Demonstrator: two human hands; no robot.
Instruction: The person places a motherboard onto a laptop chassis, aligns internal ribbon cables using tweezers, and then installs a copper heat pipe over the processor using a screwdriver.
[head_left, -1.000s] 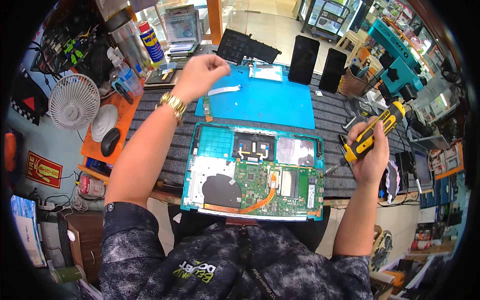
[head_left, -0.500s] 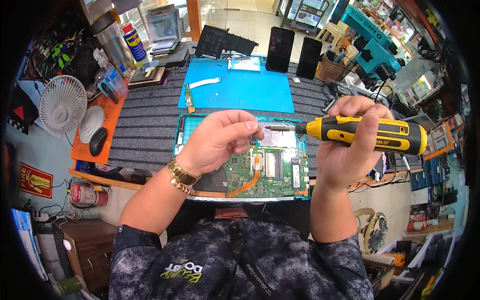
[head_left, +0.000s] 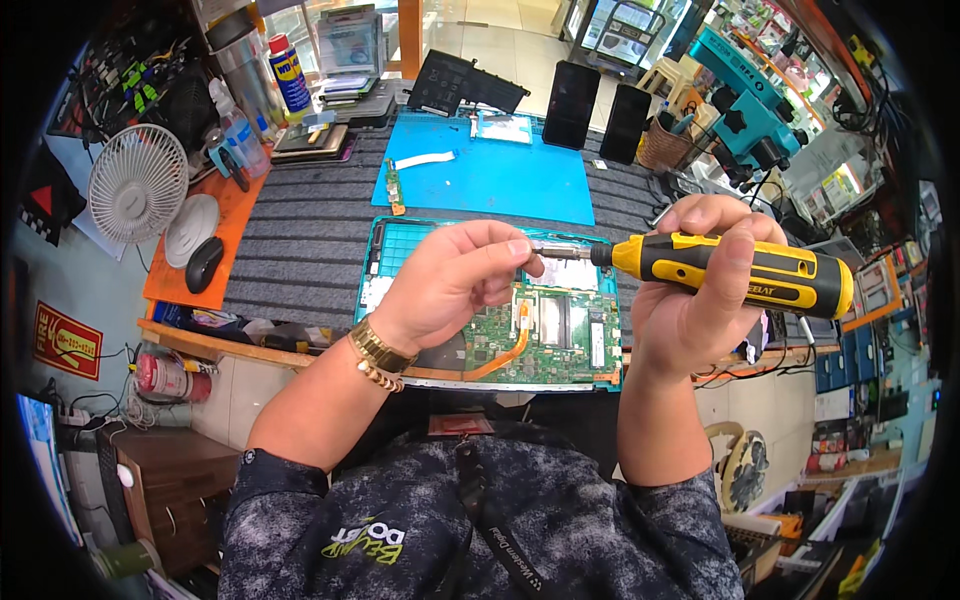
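Note:
My right hand (head_left: 700,270) is wrapped round a yellow and black electric screwdriver (head_left: 770,275), held level with its bit (head_left: 565,252) pointing left. The thumb and forefinger of my left hand (head_left: 470,265) are pinched together at the bit's tip; whatever lies between them is hidden. Below both hands rests an opened laptop base (head_left: 375,265) with a teal rim. It holds a green circuit board (head_left: 485,335), a copper heat pipe (head_left: 505,360) and a silver metal plate (head_left: 590,275). My left hand and wrist cover part of the base.
Beyond the laptop lies a blue mat (head_left: 490,185) with a small board and white ribbon cable (head_left: 425,159). A black battery (head_left: 465,85) and two dark phone-like panels (head_left: 571,105) stand behind. A white fan (head_left: 137,185) is at left, a teal microscope (head_left: 750,110) at right.
My left fingertips and the bit tip have come together, closing the small gap between them. The view has shifted slightly, so the bench sits a little farther right.

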